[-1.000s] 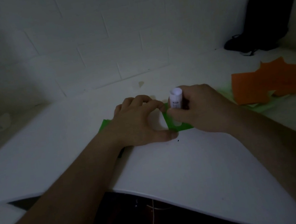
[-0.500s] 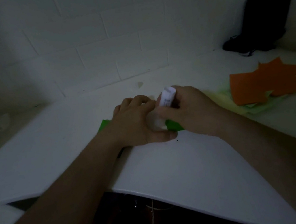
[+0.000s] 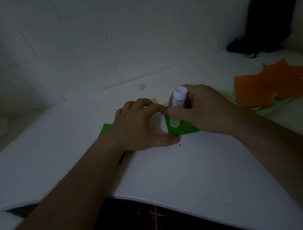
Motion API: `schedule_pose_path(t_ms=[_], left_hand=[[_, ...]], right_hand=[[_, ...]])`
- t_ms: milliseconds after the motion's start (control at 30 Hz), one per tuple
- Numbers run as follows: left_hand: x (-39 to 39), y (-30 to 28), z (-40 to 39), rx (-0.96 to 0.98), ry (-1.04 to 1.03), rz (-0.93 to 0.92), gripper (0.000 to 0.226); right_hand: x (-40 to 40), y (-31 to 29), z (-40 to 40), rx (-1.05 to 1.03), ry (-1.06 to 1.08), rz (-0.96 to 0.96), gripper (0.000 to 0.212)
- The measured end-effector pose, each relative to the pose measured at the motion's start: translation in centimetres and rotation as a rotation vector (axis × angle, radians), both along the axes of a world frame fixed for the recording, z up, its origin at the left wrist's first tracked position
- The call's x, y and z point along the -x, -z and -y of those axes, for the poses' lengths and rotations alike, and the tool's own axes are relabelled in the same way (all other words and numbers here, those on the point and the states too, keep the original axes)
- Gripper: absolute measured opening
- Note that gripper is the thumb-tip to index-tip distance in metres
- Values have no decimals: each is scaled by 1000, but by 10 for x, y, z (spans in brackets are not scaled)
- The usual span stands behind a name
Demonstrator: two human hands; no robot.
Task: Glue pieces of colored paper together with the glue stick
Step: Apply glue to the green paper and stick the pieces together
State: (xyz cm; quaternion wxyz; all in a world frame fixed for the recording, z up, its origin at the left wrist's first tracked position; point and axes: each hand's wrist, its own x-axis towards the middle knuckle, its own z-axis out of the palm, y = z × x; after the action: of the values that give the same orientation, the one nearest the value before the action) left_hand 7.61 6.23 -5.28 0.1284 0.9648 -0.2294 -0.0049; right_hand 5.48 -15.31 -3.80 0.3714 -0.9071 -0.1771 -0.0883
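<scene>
Right hand (image 3: 203, 109) grips the glue stick (image 3: 178, 105), spreading glue on green paper (image 3: 183, 128) the left hand (image 3: 142, 124) pins down; orange sheets (image 3: 272, 85) wait unjoined.

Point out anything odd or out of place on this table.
Little stands out. A small tan stain or scrap sits on the white table near the wall, and a tiny dark speck lies by the green paper.

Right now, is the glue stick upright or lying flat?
Nearly upright: the right hand holds the glue stick tip-down on green paper.
</scene>
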Motion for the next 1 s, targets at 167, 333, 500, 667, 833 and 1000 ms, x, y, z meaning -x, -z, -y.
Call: schedule_pose_path(t_ms=[167,333,500,667,833,1000], left_hand=[[-3,1,-1,9,-12,-10,88],[-3,1,0,27,-25,-21,90],[-4,2,-1,36,-26,-29,83],[-4,1,-1,44,-21,-30,78],[-2,0,-1,69,-25,-41,77],[-1,1,0,83,-20,-41,74]], right_hand=[[-1,4,0,46,-15,-7,14],[-1,3,2,67,-42,10,13],[0,0,7,103,-62,30,12],[-3,0,17,114,-61,3,11],[-4,-4,26,138,-81,1,12],[-2,-9,32,166,-70,-20,18]])
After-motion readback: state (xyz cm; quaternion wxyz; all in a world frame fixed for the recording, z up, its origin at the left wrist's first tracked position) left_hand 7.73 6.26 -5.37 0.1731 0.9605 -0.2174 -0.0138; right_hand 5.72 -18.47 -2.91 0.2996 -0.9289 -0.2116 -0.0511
